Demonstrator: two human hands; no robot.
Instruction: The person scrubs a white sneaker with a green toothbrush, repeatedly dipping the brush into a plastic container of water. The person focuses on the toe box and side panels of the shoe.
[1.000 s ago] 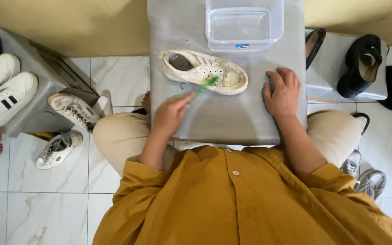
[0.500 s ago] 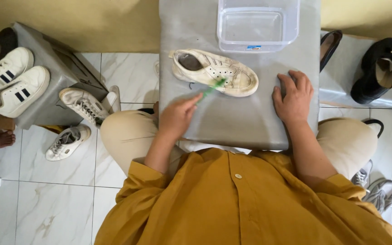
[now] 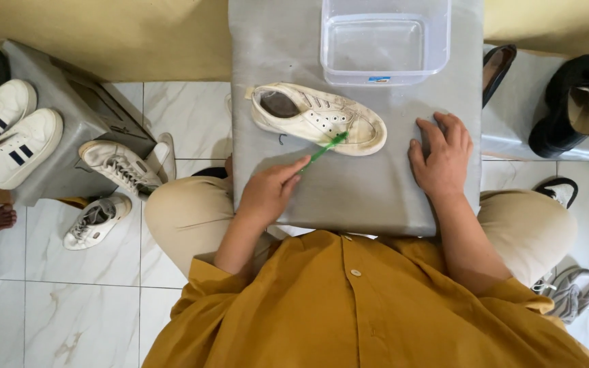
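Nearest the camera is the person's mustard-yellow buttoned shirt (image 3: pixel 376 307), with beige trousers (image 3: pixel 185 218) showing at both knees. Just beyond it stands a grey rectangular table (image 3: pixel 349 197), set between the knees.

The left hand (image 3: pixel 267 194) lies at about 8 o'clock on the table top, its fingers closed around the handle of a green plastic toothbrush (image 3: pixel 323 150). The brush slants toward 1 o'clock, and its head touches the near side of a white lace-up sneaker (image 3: pixel 318 117). The right hand (image 3: pixel 443 155) lies at about 4 o'clock on the table, palm down and fingers spread, grasping nothing, just beside the sneaker's toe.

The sneaker lies on its side across the middle of the table, heel opening toward 9 o'clock and toe toward 3 o'clock. Beyond it, at 12 o'clock, a clear rectangular plastic tub (image 3: pixel 383 44) stands at the table's far edge, near the sneaker.

At 9 o'clock, a grey low stool (image 3: pixel 76 136) carries a pair of white sneakers with dark stripes (image 3: pixel 8 133); two more white laced sneakers (image 3: pixel 114 187) lie on the marble floor tiles (image 3: pixel 90 300) beside it. At 3 o'clock, a black leather shoe (image 3: pixel 570 105) rests on another grey stool (image 3: pixel 519 129).
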